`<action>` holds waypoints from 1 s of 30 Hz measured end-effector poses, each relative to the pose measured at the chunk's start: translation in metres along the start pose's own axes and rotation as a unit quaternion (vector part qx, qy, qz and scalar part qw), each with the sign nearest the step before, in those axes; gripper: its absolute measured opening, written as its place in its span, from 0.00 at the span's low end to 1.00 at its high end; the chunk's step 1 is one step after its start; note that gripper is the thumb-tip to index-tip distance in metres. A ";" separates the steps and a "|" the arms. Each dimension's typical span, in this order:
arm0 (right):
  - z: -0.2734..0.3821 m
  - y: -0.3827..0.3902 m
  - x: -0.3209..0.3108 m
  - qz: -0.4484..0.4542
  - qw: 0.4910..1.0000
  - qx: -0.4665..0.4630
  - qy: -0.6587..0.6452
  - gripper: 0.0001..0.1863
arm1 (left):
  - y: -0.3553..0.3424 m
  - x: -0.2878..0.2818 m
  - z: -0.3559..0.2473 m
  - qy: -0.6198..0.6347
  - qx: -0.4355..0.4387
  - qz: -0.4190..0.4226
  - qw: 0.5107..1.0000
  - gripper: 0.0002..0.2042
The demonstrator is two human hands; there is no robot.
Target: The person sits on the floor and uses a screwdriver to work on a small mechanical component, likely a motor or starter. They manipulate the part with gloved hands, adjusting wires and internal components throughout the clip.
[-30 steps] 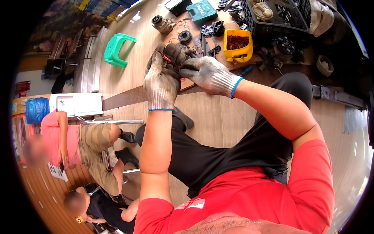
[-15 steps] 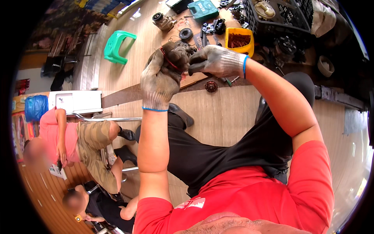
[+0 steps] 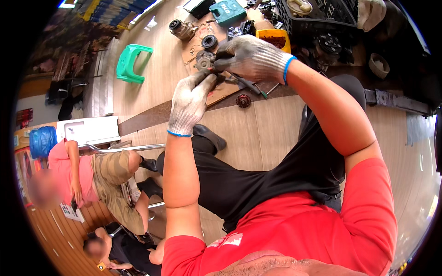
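Observation:
Both my hands wear grey-white knit gloves with blue cuffs, dirty dark at the fingers. My left hand [image 3: 189, 101] is closed, thumb and fingers pinched at a small red piece [image 3: 210, 69]. Against it from the right, my right hand [image 3: 255, 59] is also pinched shut at the same spot. Most of the red piece is hidden by the fingertips. Just beyond them lies a round grey metal part [image 3: 202, 60] on the cardboard. Below my right hand are a dark-handled tool [image 3: 246, 83] and a green-handled screwdriver [image 3: 263, 92].
Farther off are a metal cylindrical unit [image 3: 182, 29], a black ring [image 3: 209, 42], a teal case [image 3: 228, 12], a yellow bin [image 3: 285, 45] and a black crate [image 3: 317, 20]. A dark red toothed part [image 3: 243, 100] lies nearer. A green stool [image 3: 132, 62] stands left; two people sit lower left.
The grey metal part has left my left hand and lies on the cardboard. My left hand has turned over, and both hands now pinch together. The view has shifted slightly.

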State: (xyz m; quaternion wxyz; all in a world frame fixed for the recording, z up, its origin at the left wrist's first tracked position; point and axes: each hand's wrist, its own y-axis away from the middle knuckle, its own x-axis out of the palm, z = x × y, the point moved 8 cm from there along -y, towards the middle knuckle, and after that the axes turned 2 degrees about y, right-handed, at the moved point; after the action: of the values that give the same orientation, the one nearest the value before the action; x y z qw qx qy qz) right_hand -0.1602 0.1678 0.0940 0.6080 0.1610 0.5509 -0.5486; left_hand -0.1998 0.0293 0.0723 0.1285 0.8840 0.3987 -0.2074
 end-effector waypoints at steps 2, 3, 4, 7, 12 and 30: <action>0.004 0.000 0.003 -0.029 0.999 0.013 0.008 0.12 | -0.002 -0.004 0.018 0.139 -0.079 -0.069 0.985 0.16; -0.004 0.001 0.010 -0.001 0.994 0.083 -0.064 0.11 | -0.004 -0.006 0.022 0.181 -0.065 -0.078 0.978 0.16; 0.000 0.002 0.009 0.016 0.986 0.121 -0.118 0.12 | -0.005 -0.008 0.023 0.230 -0.060 -0.101 0.966 0.17; 0.003 0.005 0.022 0.044 0.927 0.246 -0.278 0.17 | -0.004 -0.007 0.027 0.332 -0.074 -0.174 0.924 0.16; 0.008 0.010 0.039 0.022 0.907 0.252 -0.336 0.16 | -0.010 -0.006 0.026 0.516 -0.021 -0.178 0.837 0.15; 0.013 0.006 0.040 -0.001 0.984 -0.073 -0.161 0.18 | -0.007 -0.007 0.009 0.640 0.038 0.015 0.767 0.19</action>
State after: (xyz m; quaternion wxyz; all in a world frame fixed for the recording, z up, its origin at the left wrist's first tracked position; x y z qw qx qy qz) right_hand -0.1576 0.1399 0.0621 0.6980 0.0251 0.4850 -0.5262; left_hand -0.2117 0.0253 0.0669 -0.1877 0.8215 0.3672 0.3937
